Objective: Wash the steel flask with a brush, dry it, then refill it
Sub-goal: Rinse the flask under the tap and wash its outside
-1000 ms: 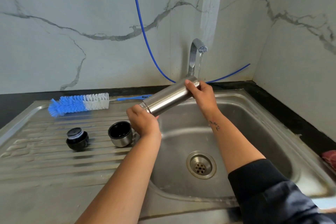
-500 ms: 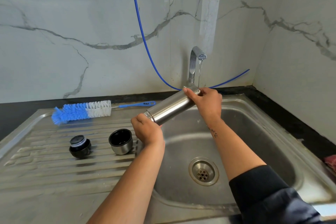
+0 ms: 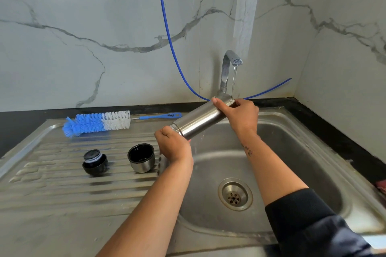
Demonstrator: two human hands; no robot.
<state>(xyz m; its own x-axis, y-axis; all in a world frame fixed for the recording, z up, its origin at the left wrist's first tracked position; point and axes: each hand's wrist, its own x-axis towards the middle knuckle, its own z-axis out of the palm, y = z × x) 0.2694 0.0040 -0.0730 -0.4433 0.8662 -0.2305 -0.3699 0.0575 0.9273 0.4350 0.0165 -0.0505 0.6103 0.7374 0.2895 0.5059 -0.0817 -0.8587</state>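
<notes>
— Drain nearest, in the sink bowl. What's on the ribbed board left of it?

— Black stopper and steel cup, mouth up, standing apart. Behind them lies the blue-and-white brush, handle toward the bowl.

— And the hands?

— Left hand is curled round the flask's neck end; right hand grips the base end, fingers wrapped over it.

— Where is the flask?

— Over the bowl's back left, tilted, base up under the tap. A thin stream lands on the base by the right fingers. Its brushed steel looks plain, the threaded neck showing. A blue hose hangs down the marble wall behind.
</notes>
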